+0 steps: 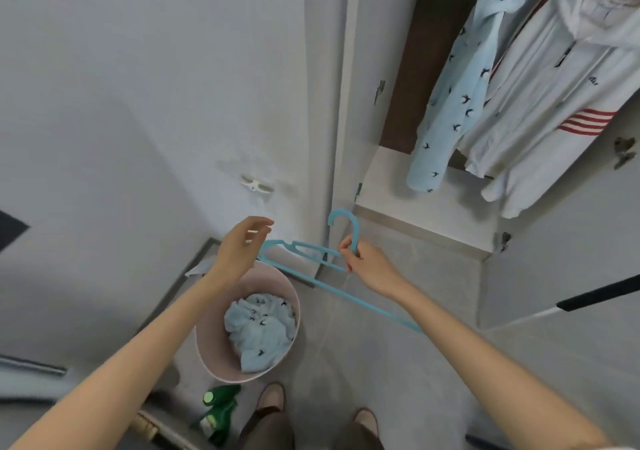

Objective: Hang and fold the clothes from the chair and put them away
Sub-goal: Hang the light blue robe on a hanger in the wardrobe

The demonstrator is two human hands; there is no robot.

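My right hand [363,260] grips a light blue plastic hanger [322,285] at the base of its hook, in front of the open wardrobe. My left hand [242,241] hovers at the hanger's left shoulder with loosely bent fingers, holding nothing. Below my hands a pink basket [207,352] stands on the floor with a crumpled light blue garment with dark birds [263,328] inside. In the wardrobe hang a matching blue bird-print garment [460,85] and a white jacket with red stripes [554,78].
The white wardrobe door [322,85] stands open on the left, another door panel [571,241] on the right. A green spray bottle [218,408] stands on the floor by my feet. A dark-tipped pole [599,293] leans in from the right.
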